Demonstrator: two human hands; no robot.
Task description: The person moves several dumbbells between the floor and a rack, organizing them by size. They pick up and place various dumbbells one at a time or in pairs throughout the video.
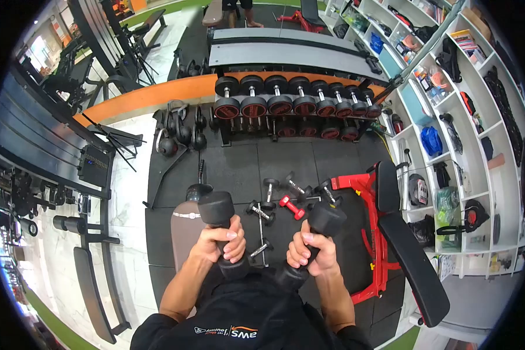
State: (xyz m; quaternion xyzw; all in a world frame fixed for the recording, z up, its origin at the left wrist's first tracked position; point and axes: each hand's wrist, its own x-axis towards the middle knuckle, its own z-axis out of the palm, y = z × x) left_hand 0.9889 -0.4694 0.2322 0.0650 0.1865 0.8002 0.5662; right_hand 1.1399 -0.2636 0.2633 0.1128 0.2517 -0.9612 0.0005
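My left hand (220,242) is wrapped round the handle of a black dumbbell (216,207), held tilted in front of my torso. A second black dumbbell (326,217) is gripped by my right hand (312,251), its upper end leaning outward. The fingers of both hands are closed, and the handles are mostly hidden by them. Beyond my hands, on the dark floor, lie a red dumbbell (291,207) and several small black dumbbells with metal handles, one of them (269,190) near the middle.
Ahead stands a rack (297,55) with rows of dumbbells. A red-framed bench (372,233) with black pads is at the right, before white shelves (458,140) full of bags. Kettlebells (168,146) sit at the left. A brown bench pad (185,224) lies beside my left hand.
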